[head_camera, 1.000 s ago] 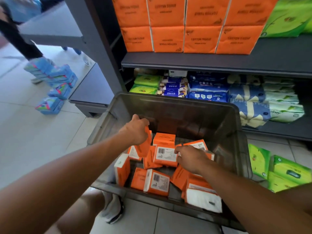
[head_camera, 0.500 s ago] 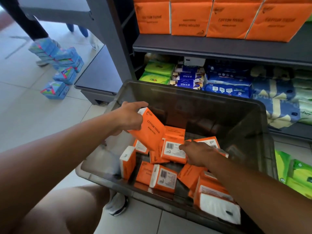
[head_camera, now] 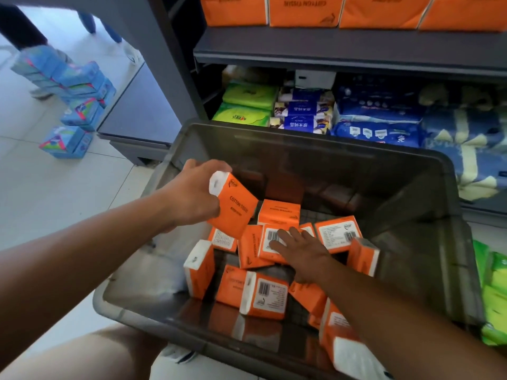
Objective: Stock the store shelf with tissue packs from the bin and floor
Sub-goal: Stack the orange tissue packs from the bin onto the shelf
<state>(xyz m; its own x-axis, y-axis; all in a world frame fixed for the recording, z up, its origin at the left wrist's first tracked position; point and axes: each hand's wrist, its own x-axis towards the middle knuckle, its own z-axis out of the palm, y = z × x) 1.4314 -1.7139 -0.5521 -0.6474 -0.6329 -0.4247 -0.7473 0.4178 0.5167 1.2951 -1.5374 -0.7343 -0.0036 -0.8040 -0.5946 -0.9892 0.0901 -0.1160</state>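
Hands were apart | left hand [head_camera: 192, 196] gripped a tilted orange tissue pack [head_camera: 234, 212] above the left side of the grey bin [head_camera: 301, 133] | right hand [head_camera: 301, 253] lay flat, fingers straight, on a barcode-up pack [head_camera: 270, 239] among loose orange packs [head_camera: 263, 297] inside the bin | bin stood on the floor [head_camera: 55, 201] just near of the shelf [head_camera: 343, 50].

A shop, by its goods: beyond the grey bin [head_camera: 274, 135] stands a dark metal shelf unit [head_camera: 343, 50] whose upper board carries a tight row of identical orange packs [head_camera: 301, 9] printed COTTON TISSUE. The board just behind the bin is crammed with green packs [head_camera: 247, 105] and blue wrapped bundles [head_camera: 378, 130]. Inside the bin lie loose orange tissue packs [head_camera: 263, 294] with the same print. Left of the bin, blue packs [head_camera: 68, 138] are piled on the tiled floor [head_camera: 55, 209]; right of it lie lime-green packs [head_camera: 493, 297]
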